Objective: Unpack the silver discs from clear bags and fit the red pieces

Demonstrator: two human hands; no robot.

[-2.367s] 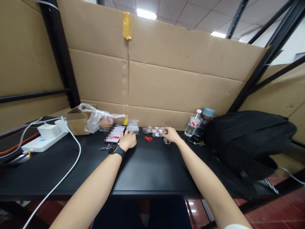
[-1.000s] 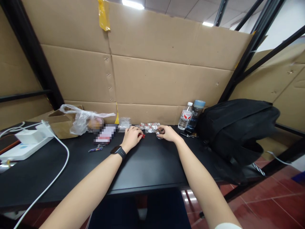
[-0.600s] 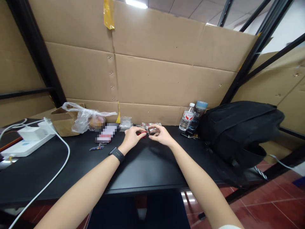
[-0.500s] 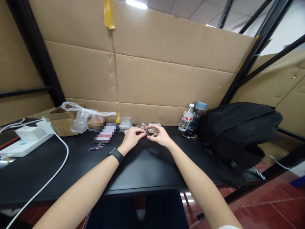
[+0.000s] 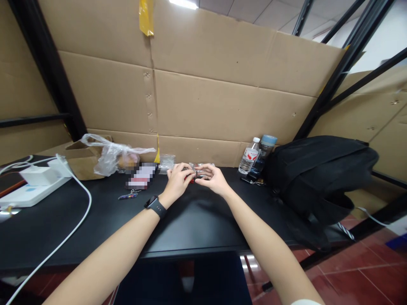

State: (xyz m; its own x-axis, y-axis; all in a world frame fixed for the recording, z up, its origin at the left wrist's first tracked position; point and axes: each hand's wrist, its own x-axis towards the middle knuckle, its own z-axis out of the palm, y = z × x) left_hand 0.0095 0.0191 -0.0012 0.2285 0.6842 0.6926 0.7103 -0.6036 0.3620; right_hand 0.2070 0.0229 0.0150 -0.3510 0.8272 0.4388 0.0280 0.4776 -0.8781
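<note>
My two hands meet above the far middle of the black table (image 5: 190, 220). My left hand (image 5: 178, 183), with a black watch on its wrist, is closed in a pinch on a small red piece. My right hand (image 5: 213, 178) is closed on a small clear piece (image 5: 199, 173), held against the left hand's fingertips. Just behind the hands lie small clear packets with red parts (image 5: 208, 166) and another clear packet (image 5: 166, 162), all against the cardboard wall.
A black backpack (image 5: 318, 178) fills the table's right end, with a water bottle (image 5: 248, 156) and a dark bottle (image 5: 262, 154) beside it. At left are a paper bag with clear plastic (image 5: 104, 156), a white power strip (image 5: 30, 188) with cable, a card (image 5: 140, 178) and a keychain (image 5: 127, 196).
My left hand moved right and picked the red piece off the table. My right hand lifted the clear piece and brought it left until both hands met.
</note>
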